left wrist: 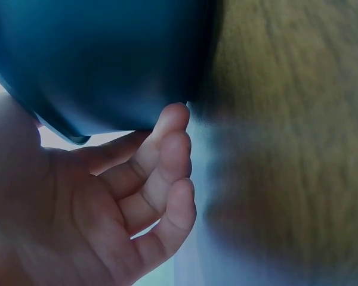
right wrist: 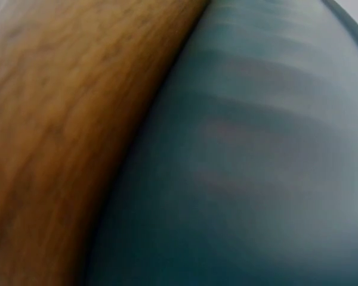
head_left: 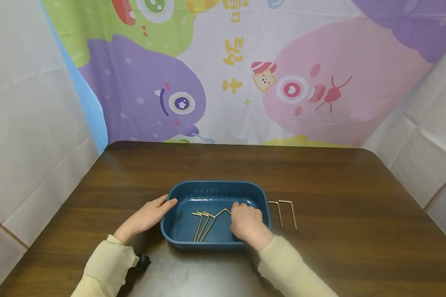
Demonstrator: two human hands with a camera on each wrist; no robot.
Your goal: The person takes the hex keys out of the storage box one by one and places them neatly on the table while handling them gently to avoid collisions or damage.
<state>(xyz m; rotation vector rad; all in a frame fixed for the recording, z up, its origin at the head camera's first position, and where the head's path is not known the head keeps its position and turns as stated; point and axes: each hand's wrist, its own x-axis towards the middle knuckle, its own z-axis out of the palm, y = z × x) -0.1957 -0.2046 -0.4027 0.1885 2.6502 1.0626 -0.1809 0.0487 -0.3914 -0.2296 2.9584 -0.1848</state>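
Head view: left hand (head_left: 145, 216) grips left wall of blue bin (head_left: 217, 189) on wooden table (head_left: 338, 198), thumb over rim, other fingers partly hidden. Right hand (head_left: 247, 222) inside bin, fingers curled, tips hidden; we cannot tell whether it pinches bent rod (head_left: 220, 213) beside it. Several L-shaped rods (head_left: 208, 229) lie on bin floor; we see two more rods (head_left: 294, 214) beyond right wall, one partly covered by rim. Left wrist: fingers against bin's outside, thumb unseen. Right wrist: bin wall blurred, hand outside frame.
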